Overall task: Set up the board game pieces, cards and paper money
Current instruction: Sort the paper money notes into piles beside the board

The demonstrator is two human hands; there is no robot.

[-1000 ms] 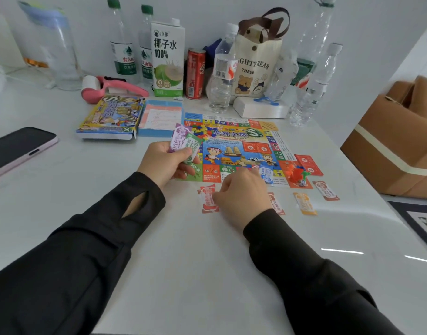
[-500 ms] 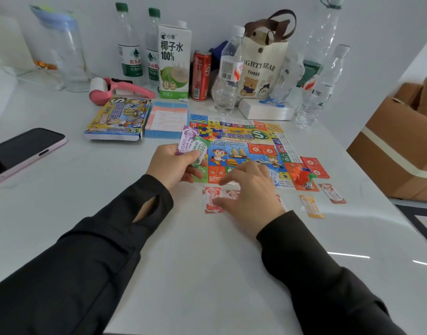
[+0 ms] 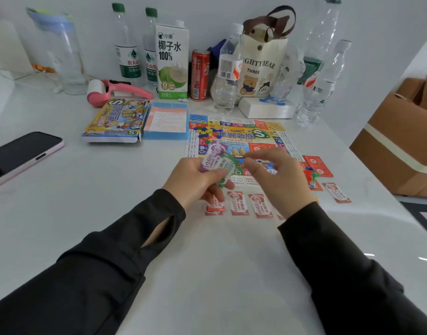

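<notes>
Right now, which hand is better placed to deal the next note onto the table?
Right, probably. The left hand is busy gripping the purple and green notes, while the right hand hovers close beside them, above the row of red notes.

1. Left sleeve (image 3: 98, 274): long, black, smooth matte fabric, ending at the wrist.
2. Thumbhole (image 3: 156, 234): a narrow slit in that sleeve, just behind its cuff.
3. Right sleeve (image 3: 352, 286): matching black, snug cuff.
4. Left grip (image 3: 195, 182) and right grip (image 3: 280, 182): bare.
</notes>
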